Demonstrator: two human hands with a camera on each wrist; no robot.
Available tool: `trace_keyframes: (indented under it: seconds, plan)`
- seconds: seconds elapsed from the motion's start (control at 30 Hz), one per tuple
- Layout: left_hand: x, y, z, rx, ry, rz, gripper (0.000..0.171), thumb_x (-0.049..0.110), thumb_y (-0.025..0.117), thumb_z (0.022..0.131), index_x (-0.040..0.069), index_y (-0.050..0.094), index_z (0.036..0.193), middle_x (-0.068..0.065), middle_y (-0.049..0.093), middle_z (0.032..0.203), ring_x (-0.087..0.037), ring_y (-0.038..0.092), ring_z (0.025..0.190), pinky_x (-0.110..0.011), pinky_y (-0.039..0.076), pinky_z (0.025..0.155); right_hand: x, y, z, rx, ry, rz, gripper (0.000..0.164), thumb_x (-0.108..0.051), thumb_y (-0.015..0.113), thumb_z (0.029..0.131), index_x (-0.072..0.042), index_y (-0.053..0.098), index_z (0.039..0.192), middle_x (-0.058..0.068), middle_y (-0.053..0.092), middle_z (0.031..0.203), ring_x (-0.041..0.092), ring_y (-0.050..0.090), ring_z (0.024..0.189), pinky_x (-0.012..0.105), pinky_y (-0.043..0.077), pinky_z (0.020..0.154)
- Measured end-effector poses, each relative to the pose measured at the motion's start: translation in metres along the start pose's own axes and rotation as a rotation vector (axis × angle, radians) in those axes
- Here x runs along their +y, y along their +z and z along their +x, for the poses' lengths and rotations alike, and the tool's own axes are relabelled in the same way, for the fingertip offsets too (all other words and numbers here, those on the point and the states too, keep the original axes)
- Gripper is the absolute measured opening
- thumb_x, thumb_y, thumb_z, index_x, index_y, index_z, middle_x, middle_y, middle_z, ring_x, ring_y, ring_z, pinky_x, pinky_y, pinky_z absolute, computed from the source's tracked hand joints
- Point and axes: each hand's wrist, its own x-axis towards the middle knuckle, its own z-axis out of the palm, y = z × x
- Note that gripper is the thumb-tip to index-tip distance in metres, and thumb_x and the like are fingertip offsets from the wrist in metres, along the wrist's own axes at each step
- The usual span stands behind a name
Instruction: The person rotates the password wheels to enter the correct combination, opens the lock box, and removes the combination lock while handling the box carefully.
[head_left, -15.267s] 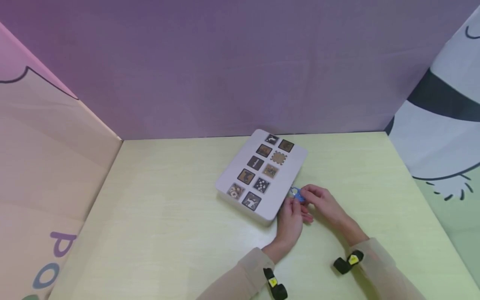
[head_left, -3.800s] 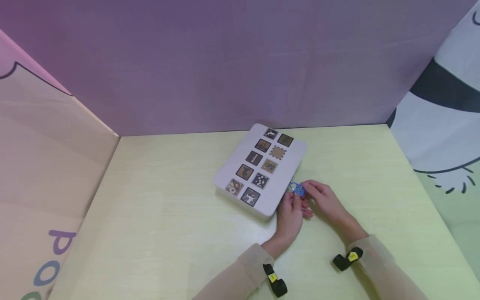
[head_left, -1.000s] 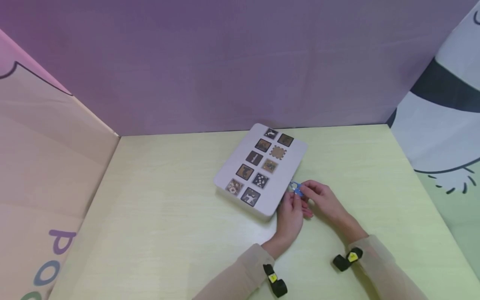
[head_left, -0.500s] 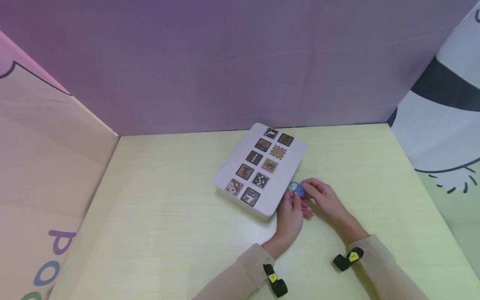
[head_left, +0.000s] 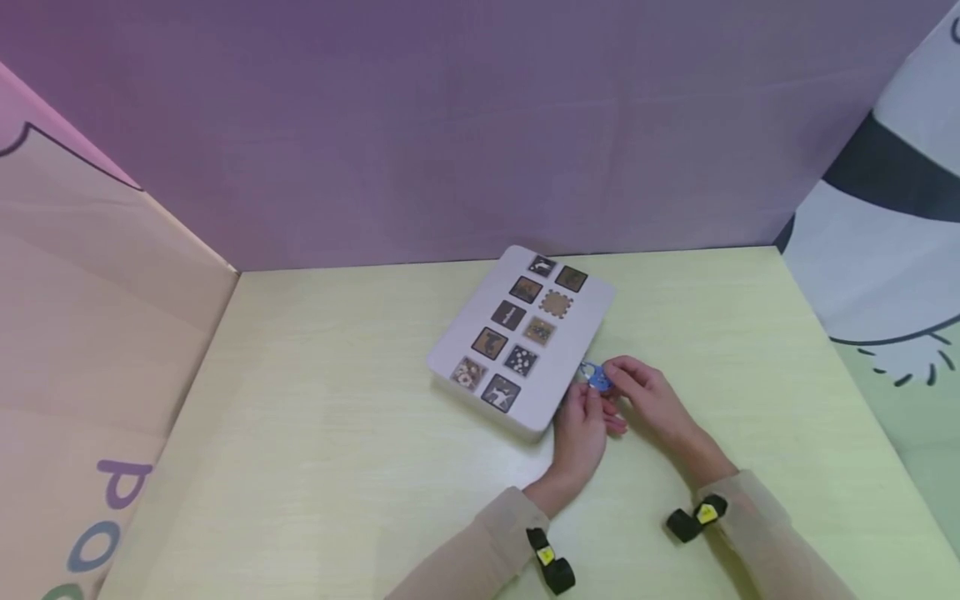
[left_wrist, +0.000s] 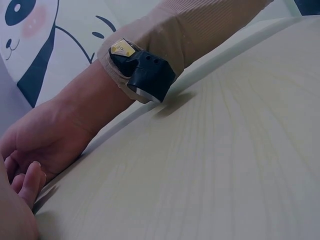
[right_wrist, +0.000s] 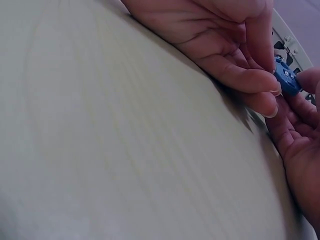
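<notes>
A small blue combination padlock (head_left: 598, 377) hangs by its shackle at the right side of a flat white case (head_left: 558, 367) with printed square pictures. My left hand (head_left: 580, 433) holds the lock from below, its thumb at the lower edge and the other fingers reaching underneath to the right. From the right, my right hand (head_left: 654, 406) pinches the lock body between thumb and fingertip. In the right wrist view, number dials show on the padlock (right_wrist: 286, 80), between the left hand (right_wrist: 215, 45) and the right hand (right_wrist: 302, 145). The left wrist view hides the lock.
The case lies at an angle on a pale wooden table (head_left: 315, 417), its far end near the purple backdrop (head_left: 420, 133). Printed cloth panels stand on the left (head_left: 90, 317) and right (head_left: 885, 275). Each sleeve carries a black wrist camera (head_left: 557, 571).
Both hands have stayed on the padlock beside the case. The right fingers have shifted slightly up and right since a second ago, so more of the blue face shows. The case has not moved.
</notes>
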Motion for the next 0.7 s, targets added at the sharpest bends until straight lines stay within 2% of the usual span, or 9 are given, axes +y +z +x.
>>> trace_keyframes:
  seconds: [0.23, 0.7]
  plan:
    - [-0.0004, 0.0005, -0.0001, 0.003, 0.008, -0.004, 0.014, 0.013, 0.046, 0.109, 0.005, 0.057, 0.108, -0.008, 0.065, 0.083, -0.016, 0.066, 0.062, -0.023, 0.061, 0.060, 0.0005, -0.0001, 0.0002, -0.006, -0.001, -0.024, 0.035, -0.022, 0.053, 0.109, 0.011, 0.063, 0.118, -0.011, 0.071, 0.092, 0.007, 0.066, 0.086, 0.016, 0.052, 0.085]
    - [0.0007, 0.0005, 0.0004, 0.007, -0.004, 0.002, 0.011, 0.010, 0.047, 0.108, 0.005, 0.057, 0.108, -0.007, 0.065, 0.082, -0.012, 0.064, 0.061, -0.022, 0.060, 0.059, -0.0019, 0.0002, -0.0002, -0.030, 0.013, -0.035, 0.035, -0.022, 0.052, 0.110, 0.011, 0.062, 0.116, -0.009, 0.070, 0.090, 0.007, 0.065, 0.086, 0.016, 0.051, 0.084]
